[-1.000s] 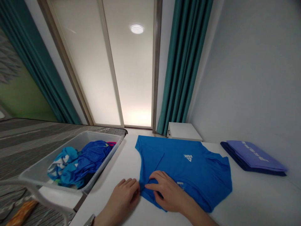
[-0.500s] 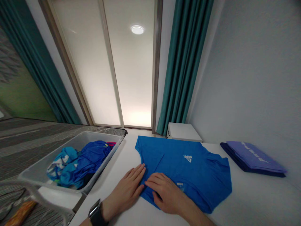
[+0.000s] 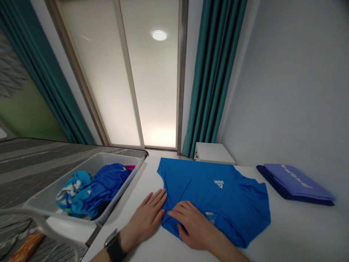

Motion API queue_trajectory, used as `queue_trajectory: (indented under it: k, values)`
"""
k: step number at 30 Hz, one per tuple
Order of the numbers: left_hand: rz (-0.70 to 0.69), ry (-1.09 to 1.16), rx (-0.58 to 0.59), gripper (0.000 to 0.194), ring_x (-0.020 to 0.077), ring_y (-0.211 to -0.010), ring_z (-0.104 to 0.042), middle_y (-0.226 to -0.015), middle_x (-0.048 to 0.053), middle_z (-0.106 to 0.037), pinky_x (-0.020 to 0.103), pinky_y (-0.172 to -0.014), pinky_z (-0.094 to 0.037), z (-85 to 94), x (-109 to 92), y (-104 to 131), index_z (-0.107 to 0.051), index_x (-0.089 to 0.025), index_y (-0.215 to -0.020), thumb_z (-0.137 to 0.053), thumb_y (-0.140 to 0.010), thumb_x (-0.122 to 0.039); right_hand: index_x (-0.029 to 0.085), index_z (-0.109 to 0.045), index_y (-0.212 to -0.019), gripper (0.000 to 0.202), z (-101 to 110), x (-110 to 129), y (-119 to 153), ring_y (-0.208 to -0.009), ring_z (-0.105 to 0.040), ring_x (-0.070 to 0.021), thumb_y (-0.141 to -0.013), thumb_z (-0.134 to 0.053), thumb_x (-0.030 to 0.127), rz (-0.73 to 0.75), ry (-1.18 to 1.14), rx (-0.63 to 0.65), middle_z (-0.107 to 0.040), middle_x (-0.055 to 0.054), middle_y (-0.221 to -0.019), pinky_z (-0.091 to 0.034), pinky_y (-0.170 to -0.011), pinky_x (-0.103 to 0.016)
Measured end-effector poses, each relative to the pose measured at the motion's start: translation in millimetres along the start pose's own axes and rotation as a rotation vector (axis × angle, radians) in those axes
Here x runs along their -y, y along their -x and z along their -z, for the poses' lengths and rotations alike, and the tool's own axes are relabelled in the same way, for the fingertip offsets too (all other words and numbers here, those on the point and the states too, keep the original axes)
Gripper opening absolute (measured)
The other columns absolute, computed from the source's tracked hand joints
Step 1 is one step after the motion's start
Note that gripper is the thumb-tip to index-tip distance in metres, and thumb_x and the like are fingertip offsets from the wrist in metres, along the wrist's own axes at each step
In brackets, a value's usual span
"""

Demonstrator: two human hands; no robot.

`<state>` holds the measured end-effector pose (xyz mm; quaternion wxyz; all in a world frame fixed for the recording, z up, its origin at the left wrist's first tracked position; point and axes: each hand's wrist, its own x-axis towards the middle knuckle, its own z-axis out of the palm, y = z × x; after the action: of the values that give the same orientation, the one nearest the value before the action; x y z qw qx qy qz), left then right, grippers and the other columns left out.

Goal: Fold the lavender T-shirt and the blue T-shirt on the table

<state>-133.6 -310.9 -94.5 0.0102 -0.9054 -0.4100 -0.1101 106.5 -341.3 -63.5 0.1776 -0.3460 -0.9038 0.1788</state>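
A blue T-shirt (image 3: 201,182) with a small white logo lies spread on the white table (image 3: 169,251), its neck opening towards me. My left hand (image 3: 148,214) rests flat at the shirt's left edge, fingers stretched out and fingertips touching the cloth. On the lower left part of the shirt lies my right hand (image 3: 192,225), fingers bent and fingertips down on the fabric. Whether a bit of cloth is pinched under its thumb, I cannot tell. A dark watch (image 3: 114,245) is on my left wrist.
At the left stands a clear plastic bin (image 3: 38,203) with crumpled blue clothes (image 3: 106,185). Folded purple and navy garments (image 3: 297,182) lie at the table's right, near the wall. A white cabinet (image 3: 214,153) is behind the table. Green curtains (image 3: 215,72) flank sliding doors (image 3: 152,91).
My left hand has shifted very slightly left and down along the shirt's edge. My right hand and the shirt look almost the same.
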Motion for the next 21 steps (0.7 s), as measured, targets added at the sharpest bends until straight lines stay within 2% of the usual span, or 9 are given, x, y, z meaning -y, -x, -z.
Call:
queue_trajectory:
  k: [3,8,14,18,21]
  values:
    - [0.028,0.007,-0.022,0.053,0.0208,-0.144,-0.028,-0.158,0.004,-0.024,0.042,-0.117,-0.028,-1.5,6,-9,-0.018,-0.025,-0.154,-0.027,-0.103,-0.037,0.024,-0.052,-0.131,0.048,-1,1,0,-0.115,-0.046,-0.0213,-0.084,-0.050,0.016,-0.017,-0.005,0.014,-0.059,-0.006,-0.122,-0.033,-0.103,-0.038]
    - [0.033,0.025,0.018,0.053,0.0214,-0.144,-0.027,-0.158,0.006,-0.025,0.045,-0.116,-0.028,-5.3,23,-34,-0.023,-0.024,-0.153,-0.026,-0.102,-0.042,0.025,-0.058,-0.125,0.042,-2,0,0,-0.115,-0.046,-0.0214,-0.085,-0.050,0.017,-0.022,-0.003,0.015,-0.059,-0.006,-0.119,-0.032,-0.103,-0.038]
    - [0.178,0.003,0.071,0.057,0.0237,-0.144,-0.027,-0.156,0.009,-0.029,0.048,-0.116,-0.026,-7.6,46,-61,-0.035,-0.018,-0.149,-0.027,-0.101,-0.047,0.026,-0.060,-0.121,0.039,-3,-1,1,-0.113,-0.047,-0.0210,-0.084,-0.052,0.018,-0.026,-0.022,0.008,-0.060,-0.004,-0.118,-0.033,-0.102,-0.037]
    - [0.264,-0.003,0.041,0.056,0.0243,-0.143,-0.029,-0.154,0.009,-0.033,0.049,-0.115,-0.027,-13.6,54,-71,-0.038,-0.019,-0.147,-0.028,-0.100,-0.048,0.026,-0.061,-0.118,0.036,-3,-1,0,-0.113,-0.047,-0.0200,-0.084,-0.052,0.016,-0.032,-0.013,0.009,-0.060,-0.004,-0.118,-0.034,-0.102,-0.036]
    - [0.289,0.000,-0.012,0.058,0.0244,-0.144,-0.028,-0.155,0.009,-0.032,0.049,-0.116,-0.025,-18.0,53,-73,-0.035,-0.019,-0.148,-0.028,-0.100,-0.050,0.027,-0.061,-0.119,0.036,-4,-2,-1,-0.113,-0.048,-0.0194,-0.086,-0.052,0.016,-0.041,-0.014,-0.001,-0.060,-0.004,-0.117,-0.034,-0.102,-0.036]
